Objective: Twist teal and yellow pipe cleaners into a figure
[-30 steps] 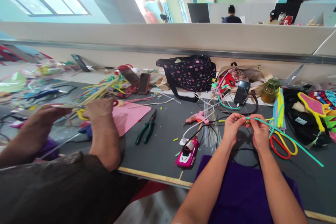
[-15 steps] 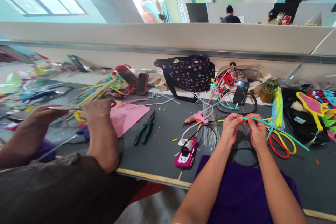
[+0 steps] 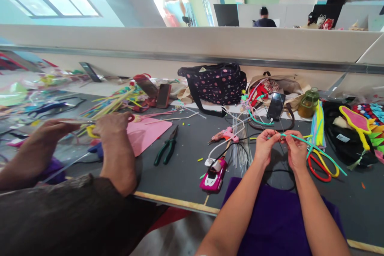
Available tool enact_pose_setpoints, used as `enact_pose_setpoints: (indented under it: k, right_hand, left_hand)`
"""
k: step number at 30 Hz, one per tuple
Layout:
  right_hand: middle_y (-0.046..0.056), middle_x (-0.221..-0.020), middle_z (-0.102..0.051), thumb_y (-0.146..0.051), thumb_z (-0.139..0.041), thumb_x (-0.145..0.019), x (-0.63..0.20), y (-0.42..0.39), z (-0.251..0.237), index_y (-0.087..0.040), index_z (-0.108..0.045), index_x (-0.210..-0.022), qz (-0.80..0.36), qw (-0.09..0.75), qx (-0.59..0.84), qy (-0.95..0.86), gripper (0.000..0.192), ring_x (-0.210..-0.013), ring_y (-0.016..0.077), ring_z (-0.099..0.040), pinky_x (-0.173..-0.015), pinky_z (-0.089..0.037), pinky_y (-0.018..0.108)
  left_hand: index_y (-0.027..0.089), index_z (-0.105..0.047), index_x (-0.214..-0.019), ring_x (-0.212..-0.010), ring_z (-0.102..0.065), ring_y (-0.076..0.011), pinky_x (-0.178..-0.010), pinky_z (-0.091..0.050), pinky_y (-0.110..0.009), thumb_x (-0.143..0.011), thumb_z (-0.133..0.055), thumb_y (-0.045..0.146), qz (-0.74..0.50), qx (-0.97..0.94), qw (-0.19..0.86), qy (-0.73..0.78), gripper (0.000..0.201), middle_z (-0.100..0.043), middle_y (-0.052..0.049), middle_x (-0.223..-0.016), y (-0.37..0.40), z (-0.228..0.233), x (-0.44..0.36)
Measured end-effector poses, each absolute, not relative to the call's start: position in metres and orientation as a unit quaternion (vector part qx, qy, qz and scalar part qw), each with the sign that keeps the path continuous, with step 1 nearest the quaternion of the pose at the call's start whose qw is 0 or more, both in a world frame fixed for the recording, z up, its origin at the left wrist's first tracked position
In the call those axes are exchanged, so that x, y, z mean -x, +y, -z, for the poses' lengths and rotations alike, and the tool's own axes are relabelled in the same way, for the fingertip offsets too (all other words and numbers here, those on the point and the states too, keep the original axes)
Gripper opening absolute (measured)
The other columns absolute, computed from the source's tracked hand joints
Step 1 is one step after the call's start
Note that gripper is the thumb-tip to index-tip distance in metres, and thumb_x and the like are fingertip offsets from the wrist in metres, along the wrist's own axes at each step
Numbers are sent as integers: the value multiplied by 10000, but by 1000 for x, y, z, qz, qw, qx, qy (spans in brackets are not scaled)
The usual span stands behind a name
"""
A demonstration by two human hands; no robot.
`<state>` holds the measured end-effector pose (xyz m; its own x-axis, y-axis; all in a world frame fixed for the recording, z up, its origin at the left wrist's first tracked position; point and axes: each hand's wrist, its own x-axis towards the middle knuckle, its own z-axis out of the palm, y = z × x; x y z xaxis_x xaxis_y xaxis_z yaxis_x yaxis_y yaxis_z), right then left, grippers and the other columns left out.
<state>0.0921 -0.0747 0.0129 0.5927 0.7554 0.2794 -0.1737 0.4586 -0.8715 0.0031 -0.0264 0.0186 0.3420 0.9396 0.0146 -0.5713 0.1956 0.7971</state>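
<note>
My left hand (image 3: 265, 148) and my right hand (image 3: 296, 153) meet above the table, fingertips pinched on a green pipe cleaner (image 3: 328, 155). Its long end slants out to the right, past my right hand. Thin wires rise near my fingertips; my fingers partly hide where they join the pipe cleaner. Just right of my right hand lie scissors (image 3: 319, 168) with red and yellow handles. A bundle of pastel pipe cleaners (image 3: 318, 126) lies behind them. Purple cloth (image 3: 273, 216) spreads beneath my forearms.
At left, a co-worker's hands (image 3: 112, 128) hold scissors. Between us lie green-handled pliers (image 3: 166, 146), a pink glue gun (image 3: 224, 135) and a magenta car-shaped power strip (image 3: 213, 178) with cords. Behind stand a dotted bag (image 3: 216, 84), a phone (image 3: 275, 107) and a bottle (image 3: 308, 103).
The free end of the green pipe cleaner has swung slightly left and down. My hands stay pinched together in nearly the same place.
</note>
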Motion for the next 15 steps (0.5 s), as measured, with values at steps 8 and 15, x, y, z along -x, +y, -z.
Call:
enact_pose_setpoints:
  k: [8,15]
  right_hand:
    - [-5,-803,-614,-295,-722,-737,-91,-76,-12,-183,-637,-820,-278,782,445,-335,163,-642,122,-569,-592,-474,261]
    - [5,-851,-622,-313,-706,-716,-106,-76,-13,-210,-583,-1079,-240,745,510,-357,396,-713,130,-586,-604,-496,247]
  left_hand:
    - [146,-589,-682,-627,-579,-109,-682,-486,-282,-560,-834,232,-510,-332,761,224,287,-610,16,-681,-26,-16,-4]
    - [153,-571,-691,-578,-560,-80,-632,-484,-241,-587,-821,241,-505,-325,769,220,284,-597,28,-684,-24,-18,-1]
